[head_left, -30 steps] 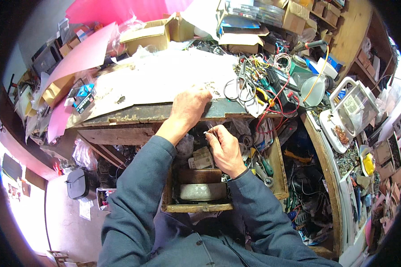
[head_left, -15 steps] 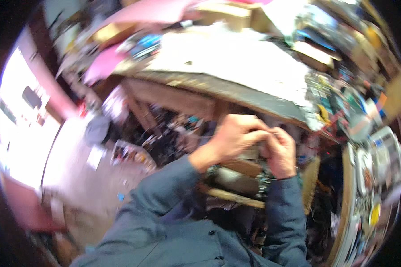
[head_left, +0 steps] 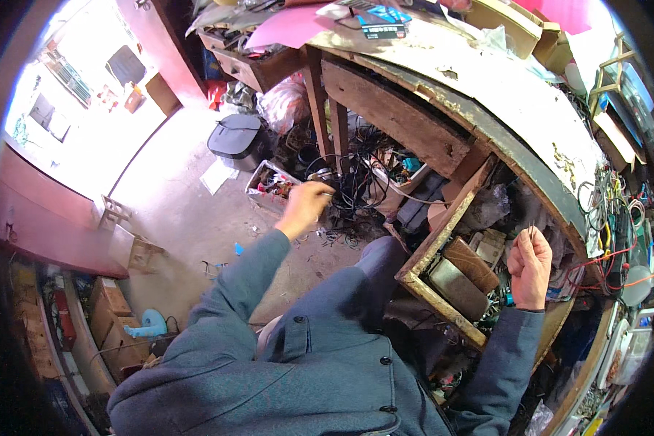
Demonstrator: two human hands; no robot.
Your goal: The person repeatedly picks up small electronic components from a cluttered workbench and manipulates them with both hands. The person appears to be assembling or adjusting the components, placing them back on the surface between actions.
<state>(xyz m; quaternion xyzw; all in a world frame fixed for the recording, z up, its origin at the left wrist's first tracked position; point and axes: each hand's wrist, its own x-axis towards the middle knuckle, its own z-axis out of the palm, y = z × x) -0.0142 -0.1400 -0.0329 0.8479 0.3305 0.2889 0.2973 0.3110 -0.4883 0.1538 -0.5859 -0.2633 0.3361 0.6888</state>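
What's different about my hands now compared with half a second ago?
Your left hand moved away leftward from your right hand; whether it holds anything is unclear. The view swung left too. Your right hand, pinching a thin piece, stays by the drawer, still open.

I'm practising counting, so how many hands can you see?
2: the left hand near the box of scraps, the right hand above the open drawer, pinching something thin.

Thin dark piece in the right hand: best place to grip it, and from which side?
Probably a light pinch on the exposed end of the thin dark piece, coming from the side away from the person: that end sticks out beyond the right hand, which pinches below it. Too small to tell its exact shape.
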